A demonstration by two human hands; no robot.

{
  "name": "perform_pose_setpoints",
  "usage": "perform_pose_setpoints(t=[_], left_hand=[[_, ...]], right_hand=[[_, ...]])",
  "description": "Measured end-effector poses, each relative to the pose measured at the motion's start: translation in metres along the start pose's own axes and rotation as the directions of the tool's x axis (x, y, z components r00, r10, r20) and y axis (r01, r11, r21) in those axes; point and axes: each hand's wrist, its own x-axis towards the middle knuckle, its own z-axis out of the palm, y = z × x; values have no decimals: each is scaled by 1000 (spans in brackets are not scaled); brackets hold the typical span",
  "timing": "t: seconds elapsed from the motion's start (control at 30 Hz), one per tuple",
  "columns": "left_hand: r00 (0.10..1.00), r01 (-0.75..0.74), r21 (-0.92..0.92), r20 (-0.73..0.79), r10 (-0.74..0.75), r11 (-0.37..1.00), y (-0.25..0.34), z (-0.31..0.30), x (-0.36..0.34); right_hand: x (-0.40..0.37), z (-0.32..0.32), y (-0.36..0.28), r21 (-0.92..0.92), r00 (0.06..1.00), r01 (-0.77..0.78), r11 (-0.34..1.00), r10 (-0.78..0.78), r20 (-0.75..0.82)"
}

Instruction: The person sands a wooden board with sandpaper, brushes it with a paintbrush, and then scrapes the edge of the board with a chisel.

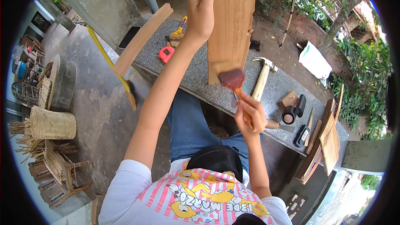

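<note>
My left hand (pixel 202 14) grips the upper left edge of a flat wooden board (pixel 231 29), its fingers reaching over the top. The board stands upright on the grey stone bench (pixel 196 93), with a rough, notched right edge. In my right hand (pixel 251 114) is a paintbrush (pixel 233 78) with a reddish-brown ferrule area and an orange handle. Its pale bristles, slightly blurred, are at the lower part of the board; firm contact is hard to tell. Just right of the board lies a claw hammer (pixel 263 77) with a wooden handle.
Left of the board are a red tape measure (pixel 166 54), another brush (pixel 179 31), a phone (pixel 129 37) and a curved wood strip (pixel 143 37). A chisel (pixel 277 125), black tools (pixel 301 135) and stacked planks (pixel 329 141) lie at right. A woven basket (pixel 53 123) stands on the floor.
</note>
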Motion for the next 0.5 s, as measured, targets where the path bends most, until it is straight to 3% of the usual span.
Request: perform_pose_setpoints(t=[0.07, 0.17, 0.23, 0.3, 0.4, 0.5], left_hand=[[998, 57, 12, 21, -57, 998, 6, 7, 1], [1000, 20, 62, -13, -20, 998, 11, 18, -1], [999, 33, 26, -30, -32, 999, 7, 14, 0], [998, -1, 70, -67, 5, 998, 3, 14, -1], [994, -30, 143, -99, 45, 989, -2, 8, 2], [994, -38, 170, -92, 54, 985, -5, 8, 1]], right_hand=[[20, -6, -10, -22, 994, 21, 1000, -23, -111], [15, 4, 3, -30, 984, 123, 992, -126, -123], [-5, 10, 16, -58, 995, 88, 994, -86, 47], [-30, 18, 27, -15, 995, -18, 1000, 20, 102], [-29, 7, 21, 0, 994, -27, 1000, 27, 102], [-4, 2, 4, -41, 999, 50, 998, -50, -3]])
